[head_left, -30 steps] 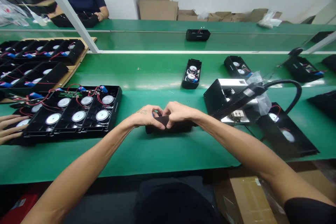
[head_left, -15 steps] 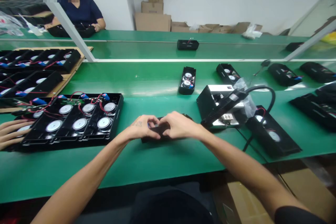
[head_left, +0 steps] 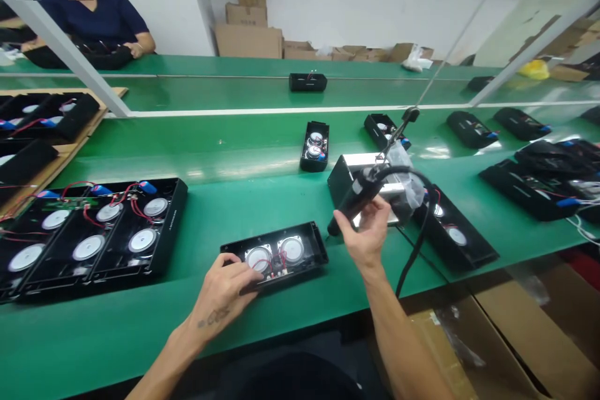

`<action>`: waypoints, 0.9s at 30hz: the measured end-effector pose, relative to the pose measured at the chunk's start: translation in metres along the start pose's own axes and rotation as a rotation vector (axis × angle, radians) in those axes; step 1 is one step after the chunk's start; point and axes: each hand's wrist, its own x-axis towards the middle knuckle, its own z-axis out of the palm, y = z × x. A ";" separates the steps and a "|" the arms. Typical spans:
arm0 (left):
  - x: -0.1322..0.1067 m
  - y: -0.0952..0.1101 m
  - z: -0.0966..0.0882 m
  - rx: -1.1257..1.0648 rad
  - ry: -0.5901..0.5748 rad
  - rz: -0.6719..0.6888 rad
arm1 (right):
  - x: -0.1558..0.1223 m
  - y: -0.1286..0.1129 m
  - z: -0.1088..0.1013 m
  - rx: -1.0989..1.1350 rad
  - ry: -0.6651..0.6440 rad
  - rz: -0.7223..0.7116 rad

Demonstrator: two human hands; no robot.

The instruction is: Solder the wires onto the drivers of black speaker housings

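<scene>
In front of me a black speaker housing (head_left: 275,232) lies open side up on the bench, two round silver speakers and red wires showing inside. My left hand (head_left: 228,284) grips its left end, fingers bent over the near edge, thumb at the far side. Just right of the housing, my right hand (head_left: 368,234) is closed around a black electric screwdriver (head_left: 359,195). It tilts with its tip down to the left, beside the housing's right end. A thin line from above and a black cable lead to its upper end.
A metal-topped black device (head_left: 342,181) stands behind the screwdriver. Several joined speaker housings (head_left: 175,219) lie left, and another housing (head_left: 462,244) lies right. Across the bench a person (head_left: 100,19) holds a black housing. Cardboard boxes (head_left: 529,319) sit below the bench at right.
Both hands were together over the housing; now my right hand has moved right and taken hold of the screwdriver, which has swung more upright. The housing's inside now shows. The view has shifted right.
</scene>
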 end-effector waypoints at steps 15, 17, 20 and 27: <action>0.009 -0.016 0.022 0.034 0.070 0.066 | 0.068 -0.018 -0.078 0.342 0.225 -0.139; 0.022 -0.010 0.026 0.019 0.069 0.083 | 0.072 -0.009 -0.077 0.291 0.184 -0.124; 0.035 -0.001 0.027 0.004 0.066 0.089 | 0.069 -0.002 -0.073 0.297 0.053 -0.047; 0.039 0.008 0.027 -0.019 0.052 0.056 | 0.027 -0.048 -0.059 0.685 -0.225 0.010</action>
